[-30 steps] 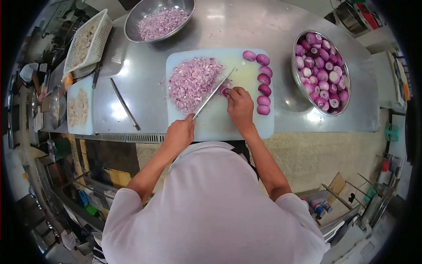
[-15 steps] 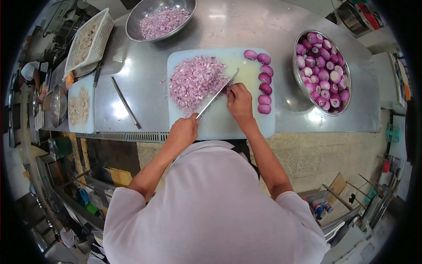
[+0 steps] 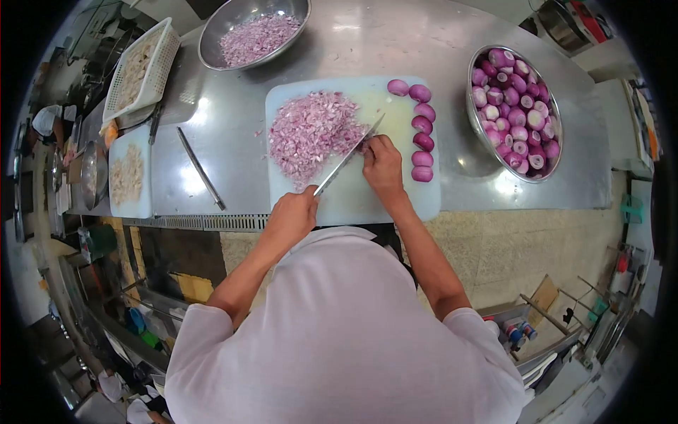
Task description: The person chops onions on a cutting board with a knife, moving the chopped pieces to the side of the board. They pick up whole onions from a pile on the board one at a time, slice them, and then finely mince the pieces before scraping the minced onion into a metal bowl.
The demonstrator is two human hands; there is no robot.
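My left hand (image 3: 294, 214) is closed round the handle of a kitchen knife (image 3: 347, 159), whose blade slants up and right over the white cutting board (image 3: 417, 201). Pressed together beside the blade, the fingers of my right hand (image 3: 383, 167) hold a piece of red onion (image 3: 365, 145), mostly hidden under the fingertips. A heap of chopped red onion (image 3: 307, 134) covers the board's left part, touching the blade side. Along the right edge stands a column of peeled onion halves (image 3: 422, 124).
A steel bowl (image 3: 470, 120) of peeled onions stands right. Another steel bowl (image 3: 208, 46) with chopped onion is at the back. Leftward lie a metal rod (image 3: 200, 168), a second board (image 3: 146, 201) with pale pieces and a white basket (image 3: 159, 71). Another person (image 3: 48, 121) is far left.
The whole view has shifted slightly, with the board and bowls a little further left. My hands keep nearly the same pose, with the knife still against the onion.
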